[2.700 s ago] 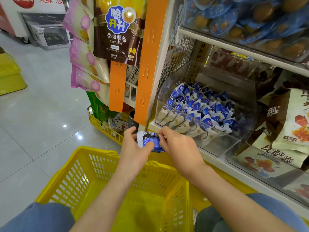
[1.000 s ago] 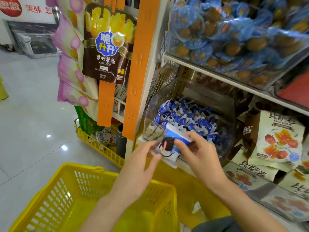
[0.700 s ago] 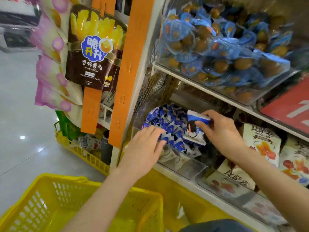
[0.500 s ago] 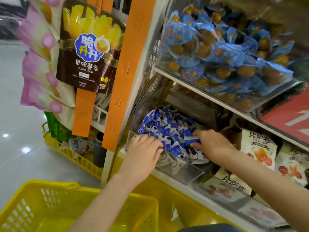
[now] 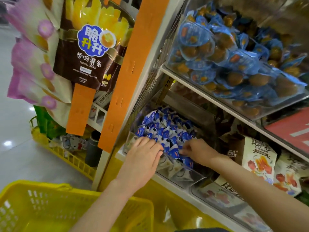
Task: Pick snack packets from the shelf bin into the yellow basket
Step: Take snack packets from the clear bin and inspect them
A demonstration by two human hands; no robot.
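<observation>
- Fingers (image 5: 150,144) of left hand (image 5: 143,158) flat on snack packets (image 5: 160,129); right hand (image 5: 200,151) curled in, grip unclear.
- Packets sit in shelf bin (image 5: 180,175), beyond yellow basket (image 5: 33,185).
- Probably light, crinkly, slippery: pinch an end seal.

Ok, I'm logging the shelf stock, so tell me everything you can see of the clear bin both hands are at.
The clear bin looks like rigid transparent plastic, open-topped, on the lower shelf right of an orange strip, heaped with small blue-and-white snack packets. The left hand lies over its front-left rim; the right hand reaches among the packets, grip unclear.
</observation>
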